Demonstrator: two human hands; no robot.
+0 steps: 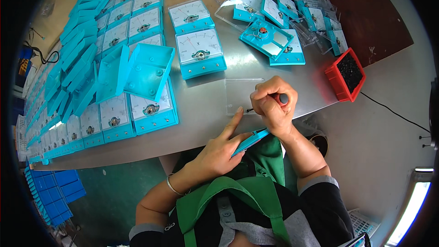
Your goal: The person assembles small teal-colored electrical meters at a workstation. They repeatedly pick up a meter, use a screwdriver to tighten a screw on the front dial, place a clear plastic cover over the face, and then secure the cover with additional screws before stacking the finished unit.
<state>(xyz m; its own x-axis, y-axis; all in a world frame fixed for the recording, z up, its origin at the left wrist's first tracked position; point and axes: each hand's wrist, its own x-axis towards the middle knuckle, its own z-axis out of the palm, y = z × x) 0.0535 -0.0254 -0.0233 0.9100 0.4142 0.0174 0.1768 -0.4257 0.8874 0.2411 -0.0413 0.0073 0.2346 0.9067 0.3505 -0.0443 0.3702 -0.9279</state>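
Near the table's front edge, my right hand (277,107) is wrapped round a screwdriver (284,98) with a red and black handle. Its dark tip points left, close to the stretched index finger of my left hand (216,154). That left hand grips a teal meter casing (250,142), tilted and seen nearly edge-on just over my lap. Whether a screw sits at the tip is too small to tell. A clear plastic cover (237,93) lies flat on the metal table (206,123), partly behind my right hand.
Voltmeters (200,50) with white dials stand mid-table, and rows of more fill the left. Teal empty shells (148,71) are stacked on those rows. Unfinished meters (266,36) and clear covers pile up at the back right. A red bin (344,84) of small dark parts sits at the right edge.
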